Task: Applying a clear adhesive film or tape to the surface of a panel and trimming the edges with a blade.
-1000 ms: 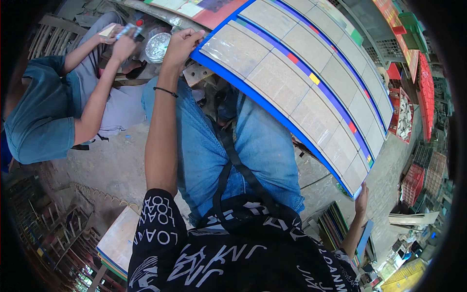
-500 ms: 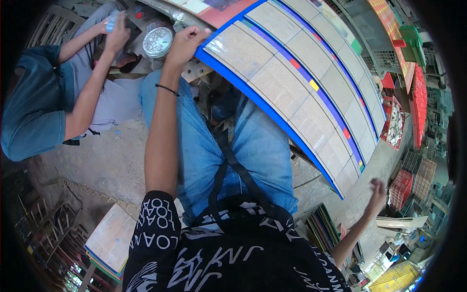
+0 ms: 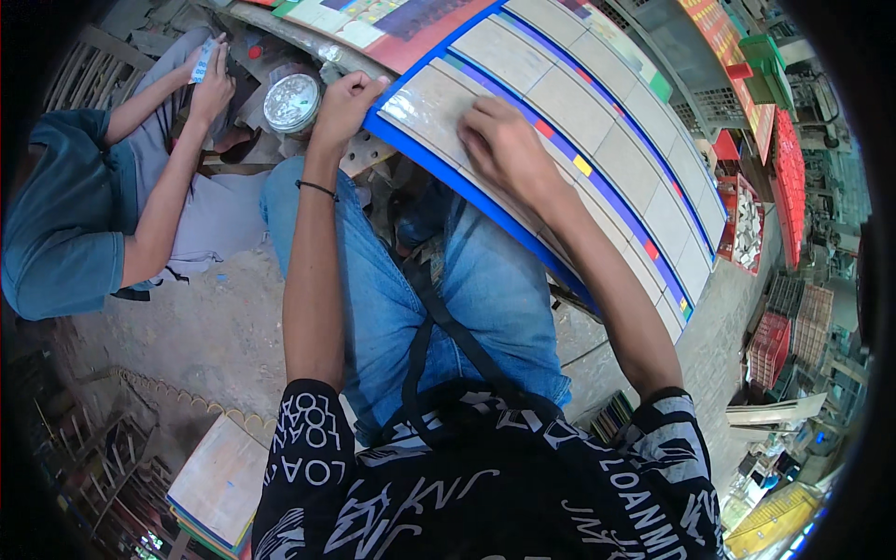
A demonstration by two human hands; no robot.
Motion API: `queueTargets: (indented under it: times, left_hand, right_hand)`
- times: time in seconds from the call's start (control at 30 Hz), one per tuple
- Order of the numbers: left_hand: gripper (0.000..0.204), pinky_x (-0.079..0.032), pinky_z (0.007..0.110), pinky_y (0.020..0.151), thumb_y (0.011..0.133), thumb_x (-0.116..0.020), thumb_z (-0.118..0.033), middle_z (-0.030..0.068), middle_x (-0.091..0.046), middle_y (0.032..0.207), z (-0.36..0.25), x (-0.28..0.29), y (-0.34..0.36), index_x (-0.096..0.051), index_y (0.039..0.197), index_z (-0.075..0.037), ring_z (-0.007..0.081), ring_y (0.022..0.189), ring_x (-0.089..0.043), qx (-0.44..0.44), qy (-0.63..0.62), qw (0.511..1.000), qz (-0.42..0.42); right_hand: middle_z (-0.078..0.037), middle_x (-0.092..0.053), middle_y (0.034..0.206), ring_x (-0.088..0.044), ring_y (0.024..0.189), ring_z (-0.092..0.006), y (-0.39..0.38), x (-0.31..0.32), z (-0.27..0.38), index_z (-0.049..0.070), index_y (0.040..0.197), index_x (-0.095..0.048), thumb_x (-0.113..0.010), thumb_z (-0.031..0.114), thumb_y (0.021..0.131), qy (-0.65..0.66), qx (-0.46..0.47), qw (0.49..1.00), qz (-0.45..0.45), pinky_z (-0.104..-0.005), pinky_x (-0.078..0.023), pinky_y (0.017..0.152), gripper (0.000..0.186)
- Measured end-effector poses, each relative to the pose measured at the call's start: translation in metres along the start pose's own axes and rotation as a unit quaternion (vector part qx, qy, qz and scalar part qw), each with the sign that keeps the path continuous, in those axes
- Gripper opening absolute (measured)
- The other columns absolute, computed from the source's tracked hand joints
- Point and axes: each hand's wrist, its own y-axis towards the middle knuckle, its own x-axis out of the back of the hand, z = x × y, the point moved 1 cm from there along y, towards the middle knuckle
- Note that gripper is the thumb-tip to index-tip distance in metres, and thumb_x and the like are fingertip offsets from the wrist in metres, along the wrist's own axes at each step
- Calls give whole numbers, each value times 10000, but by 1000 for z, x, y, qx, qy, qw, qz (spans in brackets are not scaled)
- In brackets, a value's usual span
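My left hand (image 3: 350, 103) pinches the left corner of a large blue-edged board (image 3: 653, 121) laid with rows of beige tile pieces, parted by purple and blue strips with small red and yellow segments. My right hand (image 3: 499, 149) rests on the nearest row near that corner, fingers curled down; whether they hold anything is hidden. A shiny patch, like clear film, shows on the tiles beside it. The board slants over my denim-clad legs (image 3: 481, 308). Just left of my left hand stands a round tub (image 3: 290, 104) with a silvery top.
A co-worker (image 3: 70, 215) sits at left, both hands round a light blue item (image 3: 203, 62). Stacked boards (image 3: 215, 467) lie at lower left. At right are a red crate of pale pieces (image 3: 747, 224), wire crates (image 3: 803, 331) and loose planks (image 3: 770, 411).
My right hand left the board's far right corner and swung up onto the tiles near my left hand, which stays on the edge. The co-worker's hands and light blue item shifted left.
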Motion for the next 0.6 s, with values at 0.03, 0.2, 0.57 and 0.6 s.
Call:
queueTargets:
  times: [0.03,0.2,0.57,0.6]
  left_hand:
    - [250,-280,184,493,865,-596,-234,-66,-453,608,-1,-1,0,-520,680,-85,12,552,-365,-1,0,1000,1]
    - [218,-289,192,479,872,-582,-199,-55,-477,620,14,5,3,-530,703,-71,14,551,-384,7,3,1000,0]
    - [255,-276,185,470,875,-586,-200,-75,-428,601,7,2,1,-500,655,-102,14,534,-361,27,-15,1000,-4]
    - [259,-277,187,471,872,-590,-208,-74,-427,599,8,4,0,-500,654,-102,15,534,-359,27,-17,999,-10]
  right_hand:
    - [-160,-510,776,-517,765,-340,13,-7,-4,-20,795,-542,-576,7,729,-10,25,1000,-16,-408,-423,688,79]
    - [-147,-543,789,-542,784,-344,69,-45,-8,-13,833,-583,-591,16,700,-35,86,993,-71,-401,-443,704,137]
    - [-121,-519,857,-525,860,-298,-29,14,13,27,863,-588,-575,41,738,-92,-44,994,46,-401,-392,780,126]
    - [-123,-509,835,-520,837,-297,-50,27,21,25,855,-577,-588,35,740,-78,-63,994,46,-405,-391,762,116]
